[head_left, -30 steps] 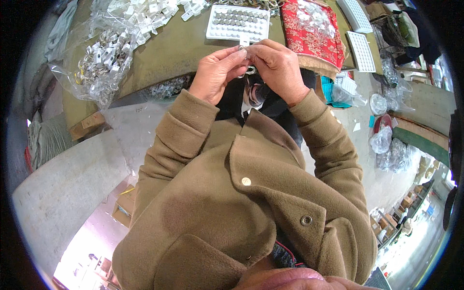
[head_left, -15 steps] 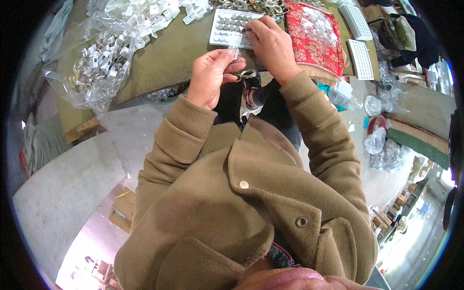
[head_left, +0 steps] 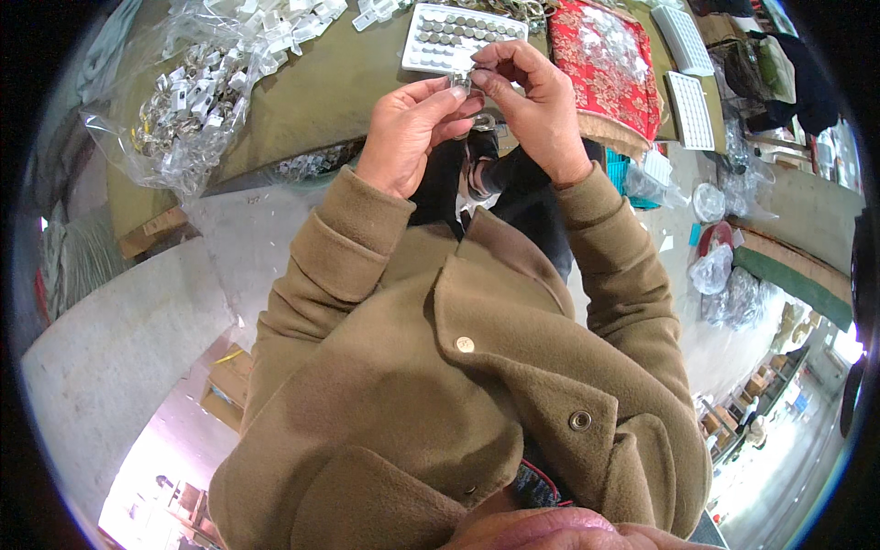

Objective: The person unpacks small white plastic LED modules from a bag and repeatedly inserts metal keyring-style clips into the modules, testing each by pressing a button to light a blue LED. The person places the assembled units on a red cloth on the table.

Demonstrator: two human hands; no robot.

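Observation:
My left hand (head_left: 403, 128) pinches a small clear plastic piece (head_left: 460, 82) between thumb and fingertips. A metal ring (head_left: 484, 121) hangs just below those fingers. My right hand (head_left: 543, 108) is closed, thumb and forefinger pinched against the upper end of the clear piece; whatever lies between these fingertips is too small to tell. Just beyond both hands lies a white tray (head_left: 410, 57) with rows of round silver discs that look like button cells. Its near right part is hidden by my right hand.
At the left, a clear plastic bag (head_left: 170, 174) holds many small white pieces with metal rings. White plastic parts (head_left: 284, 27) are heaped behind it. A red patterned cloth (head_left: 600, 82) with clear bits lies at the right, beside white trays (head_left: 689, 110). The table edge runs near my hands.
My right hand has moved from the tray of discs toward me, and its fingertips now meet the clear piece in my left hand. The left hand has shifted slightly right.

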